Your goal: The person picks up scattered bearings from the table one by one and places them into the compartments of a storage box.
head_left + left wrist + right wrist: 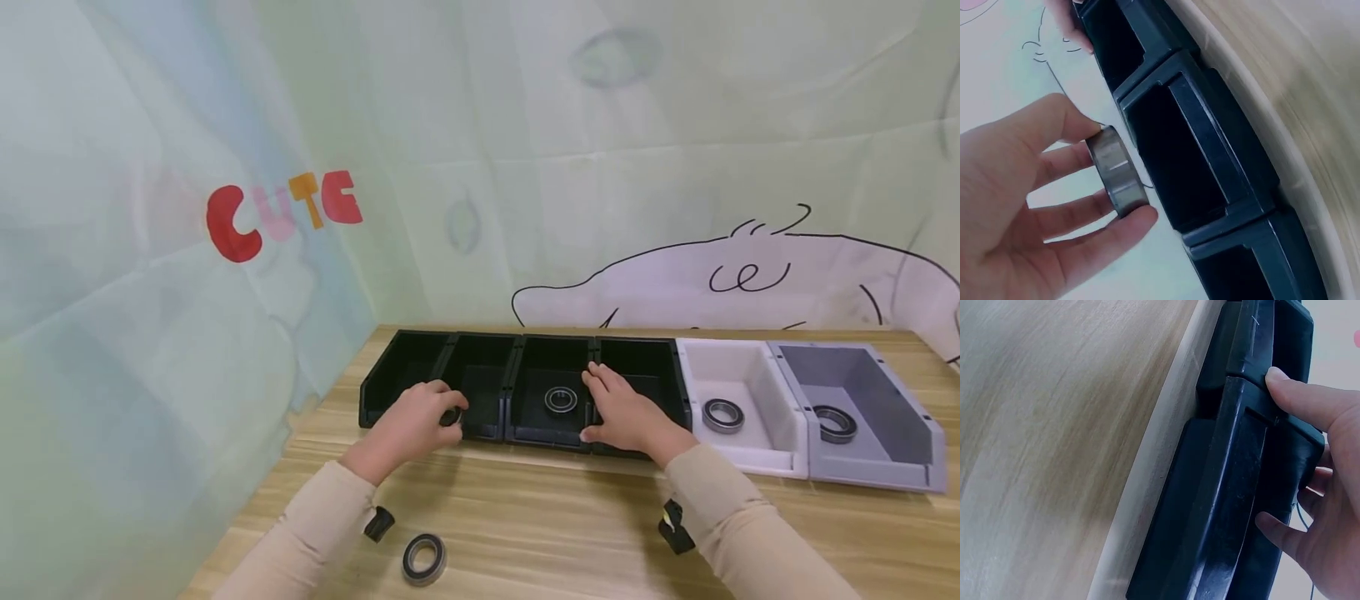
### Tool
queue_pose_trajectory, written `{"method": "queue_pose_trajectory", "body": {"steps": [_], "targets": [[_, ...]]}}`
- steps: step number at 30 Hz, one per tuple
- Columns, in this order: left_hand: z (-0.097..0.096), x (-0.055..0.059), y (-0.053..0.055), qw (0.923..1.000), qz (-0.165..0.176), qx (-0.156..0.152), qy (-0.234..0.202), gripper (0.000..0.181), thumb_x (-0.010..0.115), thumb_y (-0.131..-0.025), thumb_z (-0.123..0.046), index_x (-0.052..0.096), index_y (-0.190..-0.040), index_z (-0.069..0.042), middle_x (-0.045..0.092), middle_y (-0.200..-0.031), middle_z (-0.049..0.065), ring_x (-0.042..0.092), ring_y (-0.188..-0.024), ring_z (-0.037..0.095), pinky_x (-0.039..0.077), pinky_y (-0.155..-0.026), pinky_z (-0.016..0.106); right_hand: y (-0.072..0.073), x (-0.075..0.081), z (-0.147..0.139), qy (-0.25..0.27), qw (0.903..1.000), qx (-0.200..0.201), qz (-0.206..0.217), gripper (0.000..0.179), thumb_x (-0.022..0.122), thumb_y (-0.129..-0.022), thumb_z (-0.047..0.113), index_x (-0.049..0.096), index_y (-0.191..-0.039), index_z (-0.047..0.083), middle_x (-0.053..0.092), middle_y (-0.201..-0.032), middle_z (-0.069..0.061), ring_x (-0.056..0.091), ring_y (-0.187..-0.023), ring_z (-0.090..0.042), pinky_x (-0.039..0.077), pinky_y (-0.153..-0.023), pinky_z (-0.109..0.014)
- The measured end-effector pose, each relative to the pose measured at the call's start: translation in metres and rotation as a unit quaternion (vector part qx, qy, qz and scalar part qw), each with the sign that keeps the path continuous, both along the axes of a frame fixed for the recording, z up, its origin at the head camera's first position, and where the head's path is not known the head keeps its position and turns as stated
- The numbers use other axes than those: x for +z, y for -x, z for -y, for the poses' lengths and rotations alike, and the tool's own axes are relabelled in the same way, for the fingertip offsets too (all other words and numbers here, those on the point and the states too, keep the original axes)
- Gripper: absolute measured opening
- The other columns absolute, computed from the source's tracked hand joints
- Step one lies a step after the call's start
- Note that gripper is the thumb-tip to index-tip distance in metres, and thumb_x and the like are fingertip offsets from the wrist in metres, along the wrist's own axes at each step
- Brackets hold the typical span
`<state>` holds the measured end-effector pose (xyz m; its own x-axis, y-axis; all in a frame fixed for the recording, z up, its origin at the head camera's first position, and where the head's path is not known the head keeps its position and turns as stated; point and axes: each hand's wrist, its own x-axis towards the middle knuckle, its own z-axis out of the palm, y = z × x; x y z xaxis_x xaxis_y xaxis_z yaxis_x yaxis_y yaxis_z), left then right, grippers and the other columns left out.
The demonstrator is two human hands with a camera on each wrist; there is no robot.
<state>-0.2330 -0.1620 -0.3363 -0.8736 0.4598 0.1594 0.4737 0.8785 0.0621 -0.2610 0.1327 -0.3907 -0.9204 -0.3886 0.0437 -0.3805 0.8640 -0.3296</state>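
My left hand (423, 417) pinches a ball bearing (1119, 172) between thumb and fingers, its steel outer side showing in the left wrist view. In the head view that hand overlaps the front of the two leftmost black bins. Farther right, my right hand (626, 412) is over the fourth black bin (637, 354), its thumb near the front rim. The right wrist view shows the thumb and fingertips right at the divider between two black bins, with no bearing in them. Just left of this hand, another bearing (550, 403) lies in the third black bin (551, 354).
A white bin (780, 460) and a grey bin (885, 477) continue the row rightward, each with a bearing inside. One more bearing (410, 563) lies on the wooden table (540, 525) in front. A printed cloth (480, 167) hangs behind and at left.
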Motion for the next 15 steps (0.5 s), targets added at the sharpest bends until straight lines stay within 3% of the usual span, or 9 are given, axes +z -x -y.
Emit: {"method": "queue_pose_trajectory", "body": {"steps": [5, 15], "targets": [[-0.014, -0.005, 0.028, 0.9998, 0.014, -0.013, 0.008, 0.026, 0.063, -0.082, -0.018, 0.067, -0.108, -0.014, 0.061, -0.11, 0.008, 0.059, -0.093, 0.024, 0.049, -0.082, 0.039, 0.0, 0.0, -0.001, 0.005, 1.0, -0.001, 0.004, 0.087, 0.072, -0.078, 0.033, 0.026, -0.143, 0.0, 0.015, -0.153, -0.017, 0.014, -0.141, -0.035, 0.035, -0.103, -0.05], [-0.029, -0.034, 0.084, 0.9966, 0.077, 0.005, 0.027, 0.033, 0.062, -0.085, -0.015, 0.063, -0.117, -0.012, 0.056, -0.122, 0.011, 0.055, -0.108, 0.025, 0.047, -0.091, 0.039, 0.0, 0.0, -0.001, 0.005, 0.9999, -0.009, 0.004, 0.086, 0.072, -0.078, 0.033, 0.027, -0.143, 0.001, 0.015, -0.153, -0.016, 0.016, -0.141, -0.034, 0.037, -0.102, -0.05]]}}
